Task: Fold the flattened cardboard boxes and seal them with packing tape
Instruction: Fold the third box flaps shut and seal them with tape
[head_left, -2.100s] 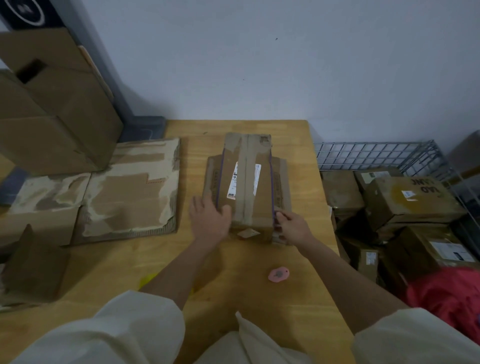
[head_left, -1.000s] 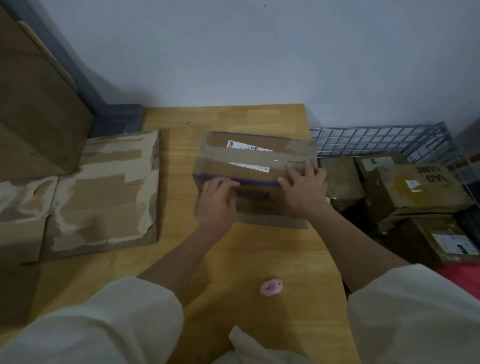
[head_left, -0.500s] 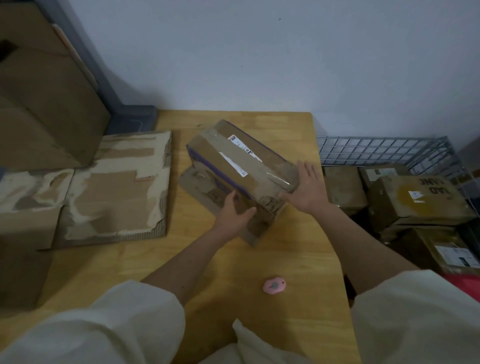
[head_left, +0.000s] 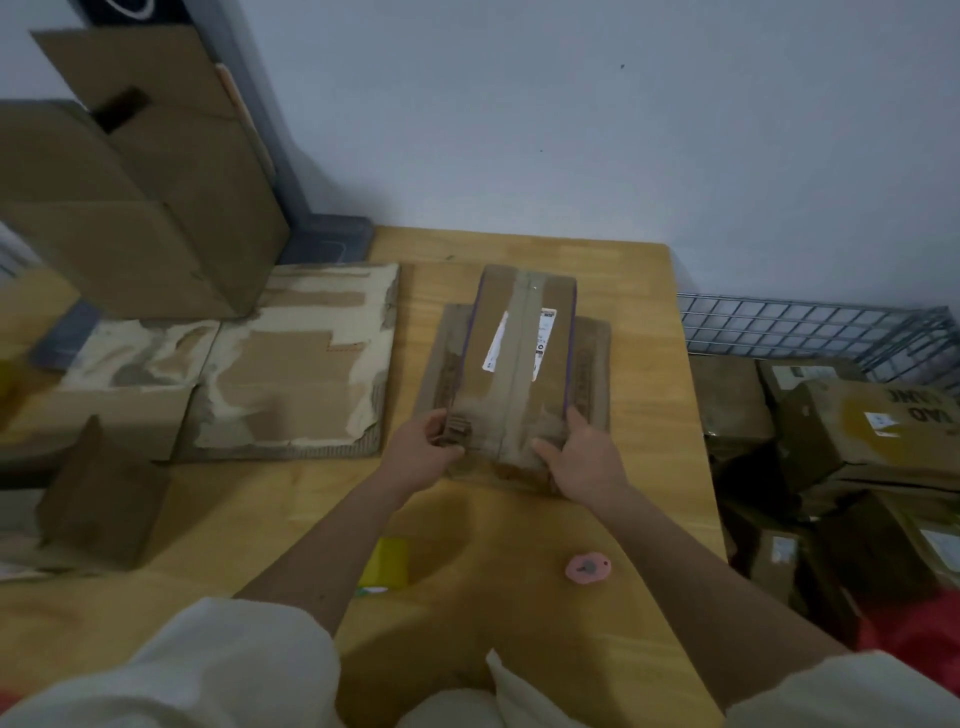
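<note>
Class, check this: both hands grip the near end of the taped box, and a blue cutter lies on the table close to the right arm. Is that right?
Not quite. The head view shows the cutter is pink, not blue. The rest holds: left hand and right hand grip the box.

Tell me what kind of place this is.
Probably a small packing or parcel-handling room. A wire cage beside the wooden table is piled with labelled parcels, flattened cardboard lies on the table, and both hands grip a taped box.
</note>
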